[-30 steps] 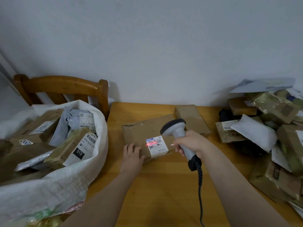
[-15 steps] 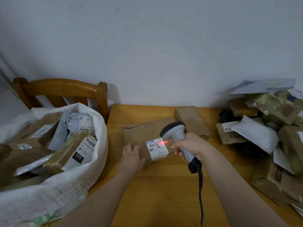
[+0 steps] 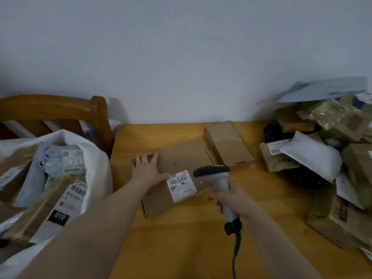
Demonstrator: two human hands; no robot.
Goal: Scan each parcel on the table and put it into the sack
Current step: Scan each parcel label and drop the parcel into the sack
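Cardboard parcel (image 3: 182,158) under left hand (image 3: 148,169) (flat)

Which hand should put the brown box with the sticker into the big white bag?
Left, probably. The left hand lies flat on the box, on the sack's side. The right hand grips the scanner.

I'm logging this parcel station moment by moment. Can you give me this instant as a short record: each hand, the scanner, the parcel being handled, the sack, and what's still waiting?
left hand: lies flat on the flat cardboard parcel, fingers straight
right hand: grips the scanner by its handle
scanner head: beside the parcel's label
scan beam: none visible on the label
sack: open, left of the table, already holds parcels
waiting: small box behind the flat parcel; pile of parcels at the right
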